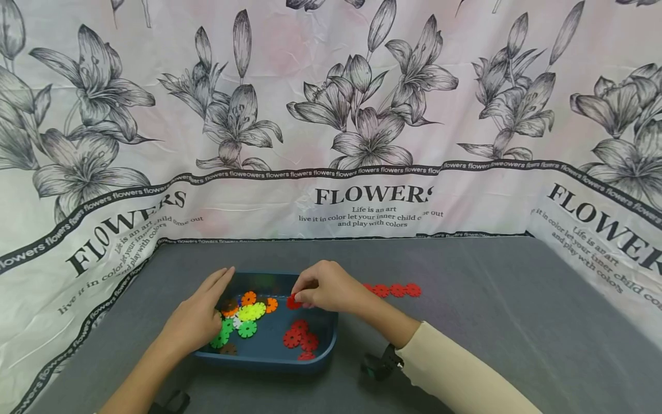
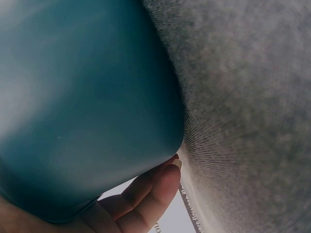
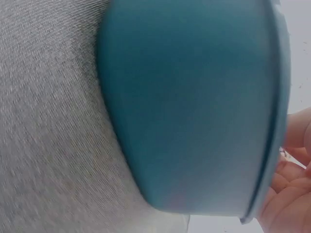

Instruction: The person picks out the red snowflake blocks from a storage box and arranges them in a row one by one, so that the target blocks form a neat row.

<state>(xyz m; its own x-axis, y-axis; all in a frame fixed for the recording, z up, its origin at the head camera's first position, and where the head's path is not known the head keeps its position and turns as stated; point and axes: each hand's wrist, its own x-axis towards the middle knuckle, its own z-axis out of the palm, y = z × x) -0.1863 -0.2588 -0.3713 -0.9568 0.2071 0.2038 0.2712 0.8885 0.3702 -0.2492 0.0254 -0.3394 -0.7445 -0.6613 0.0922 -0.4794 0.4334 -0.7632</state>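
My left hand (image 1: 195, 317) holds the left wall of a dark blue plastic tray (image 1: 269, 362). In the left wrist view its fingers (image 2: 153, 196) lie against the tray's outer wall near a corner. Over the tray's far right part, my right hand (image 1: 327, 286) pinches a red notched plastic disc (image 1: 293, 302) between thumb and fingers. More red discs (image 1: 300, 337) lie in the tray's right part. Yellow discs (image 1: 251, 312), green discs (image 1: 247, 329) and orange discs (image 1: 249, 298) are heaped in its left part, partly behind the left hand.
A row of joined red discs (image 1: 397, 290) lies on the grey table (image 1: 491, 322) right of the tray, its left end hidden by the right forearm. A flower-printed cloth (image 1: 369, 201) hangs along the back and both sides of the table.
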